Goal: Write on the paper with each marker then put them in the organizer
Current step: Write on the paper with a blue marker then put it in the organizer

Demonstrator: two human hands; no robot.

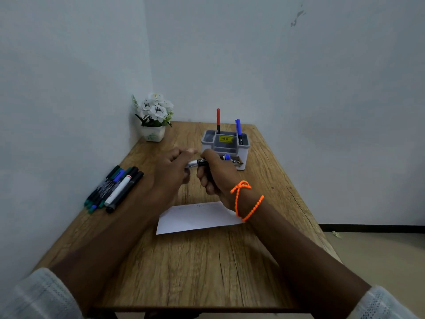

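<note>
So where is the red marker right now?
In the head view the red marker stands upright in the back of the grey organizer, at the far right of the table, left of a blue marker.

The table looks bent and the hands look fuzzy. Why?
In the head view, the wide-angle lens bows the table edges outward and stretches the forearms near the bottom; the left hand and right hand around the marker look smeared; the light is dim and even, without glare.

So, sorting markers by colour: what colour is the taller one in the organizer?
Red with a black lower end, in the head view.
</note>
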